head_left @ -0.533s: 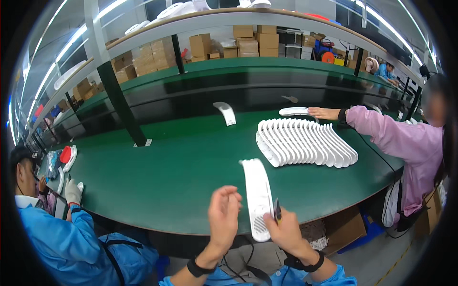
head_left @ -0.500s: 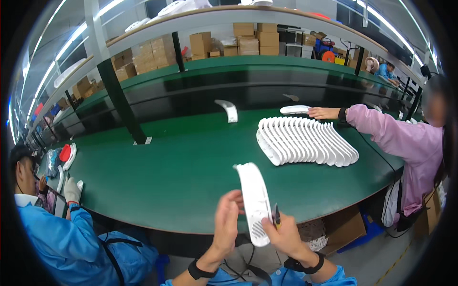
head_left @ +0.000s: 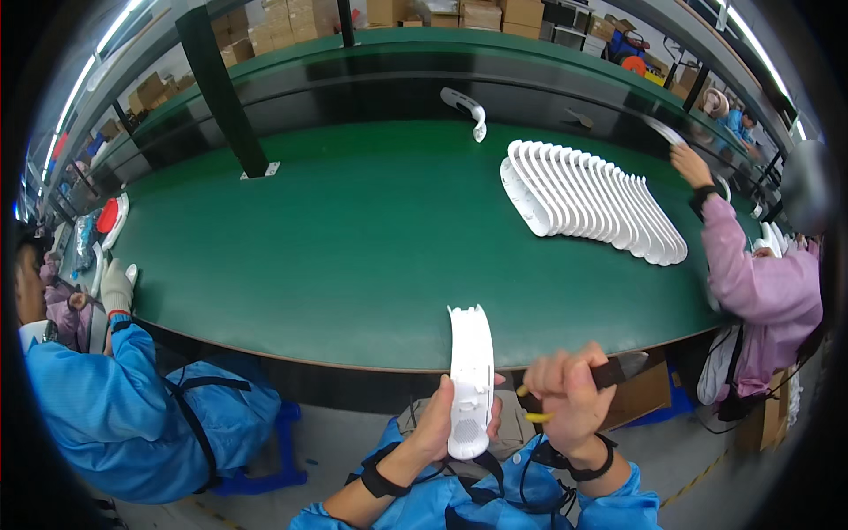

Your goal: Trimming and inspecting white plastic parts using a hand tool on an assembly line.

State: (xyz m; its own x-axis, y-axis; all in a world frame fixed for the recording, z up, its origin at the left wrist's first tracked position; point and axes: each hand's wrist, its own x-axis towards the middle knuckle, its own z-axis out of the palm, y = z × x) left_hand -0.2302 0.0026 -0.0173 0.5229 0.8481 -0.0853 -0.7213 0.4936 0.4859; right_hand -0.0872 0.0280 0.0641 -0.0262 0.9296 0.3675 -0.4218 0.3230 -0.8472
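A white curved plastic piece (head_left: pixel 473 371) stands nearly upright before me, with a small patch of fine holes near its lower end. My left hand (head_left: pixel 436 420) is closed around that lower part, thumb on one side and fingertips on the other. To the right, clear of the piece, my right hand (head_left: pixel 574 402) is curled around yellow-handled pliers (head_left: pixel 537 417). Motion smears its fingers, and the pliers' jaws cannot be made out clearly.
Many matching white pieces stand in a row (head_left: pixel 596 203) on the green table (head_left: pixel 336 256). Another white piece (head_left: pixel 465 110) lies beyond them. At right, a pink-sleeved person (head_left: pixel 751 274) raises a white piece. A blue-clad person (head_left: pixel 159 397) sits left. A green post (head_left: pixel 221 97) rises from the table.
My left hand has gone from open beside the piece to gripping it. My right hand has let go of the piece and moved right with the pliers. The pink-sleeved arm has risen.
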